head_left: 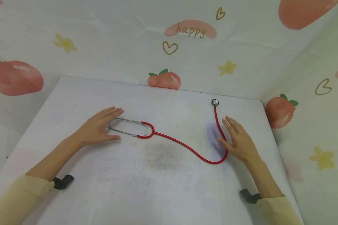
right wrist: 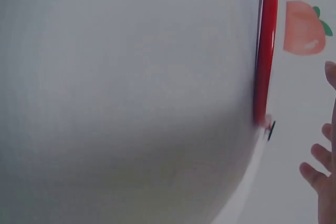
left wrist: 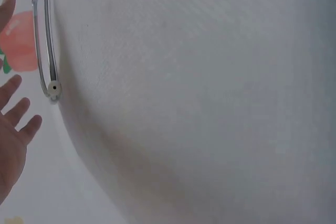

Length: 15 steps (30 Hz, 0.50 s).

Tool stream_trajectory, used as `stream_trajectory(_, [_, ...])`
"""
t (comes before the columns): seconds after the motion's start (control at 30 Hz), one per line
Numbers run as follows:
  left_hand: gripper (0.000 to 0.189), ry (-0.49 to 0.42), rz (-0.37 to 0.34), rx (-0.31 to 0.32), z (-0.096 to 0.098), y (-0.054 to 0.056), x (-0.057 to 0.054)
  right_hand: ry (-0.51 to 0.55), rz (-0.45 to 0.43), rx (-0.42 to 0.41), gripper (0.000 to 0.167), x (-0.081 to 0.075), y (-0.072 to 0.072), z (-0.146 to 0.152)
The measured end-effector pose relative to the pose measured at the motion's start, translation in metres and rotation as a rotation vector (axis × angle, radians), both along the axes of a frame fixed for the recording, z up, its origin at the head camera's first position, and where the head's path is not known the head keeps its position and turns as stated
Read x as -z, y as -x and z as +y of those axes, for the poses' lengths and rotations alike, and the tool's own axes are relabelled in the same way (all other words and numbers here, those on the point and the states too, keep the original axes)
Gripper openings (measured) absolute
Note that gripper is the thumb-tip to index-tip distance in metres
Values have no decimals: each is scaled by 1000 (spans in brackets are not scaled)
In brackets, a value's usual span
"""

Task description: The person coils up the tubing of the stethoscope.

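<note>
A stethoscope point(head_left: 183, 143) with red tubing lies stretched over the white table. Its metal ear tubes point(head_left: 124, 132) are at the left, and the round chest piece point(head_left: 215, 102) is at the back right. My left hand point(head_left: 99, 126) hovers by the earpiece end, fingers straight and thumb apart, holding nothing. In the left wrist view an eartip point(left wrist: 54, 87) shows beyond the fingers. Over the tubing's right-hand bend is my right hand point(head_left: 239, 140), fingers extended, gripping nothing. The right wrist view shows the red tubing point(right wrist: 266, 45) apart from the fingertips point(right wrist: 310, 174).
The white table point(head_left: 115, 190) has a grey smudge point(head_left: 160, 154) near its middle. Behind and to the right hangs a pale cloth point(head_left: 124, 56) printed with peaches, flowers and hearts. Dark wrist mounts point(head_left: 64, 182) stick out below both wrists.
</note>
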<state>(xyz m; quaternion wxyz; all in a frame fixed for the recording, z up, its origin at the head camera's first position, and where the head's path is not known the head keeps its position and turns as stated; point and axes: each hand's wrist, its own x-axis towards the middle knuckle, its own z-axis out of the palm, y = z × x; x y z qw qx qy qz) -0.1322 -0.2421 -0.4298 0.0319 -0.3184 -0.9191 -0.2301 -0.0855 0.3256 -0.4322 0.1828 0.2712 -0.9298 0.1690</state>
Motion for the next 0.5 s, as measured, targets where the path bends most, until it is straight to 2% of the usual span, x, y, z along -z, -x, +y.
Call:
stream_trajectory(0.3, [86,-103,-197,-14,11,9,7,6,-23,-63,70,6,-4,-20])
stream_trajectory(0.5, [81,-105,-213,18,17,16,14,27,-92,-76,70,8,-8,-36])
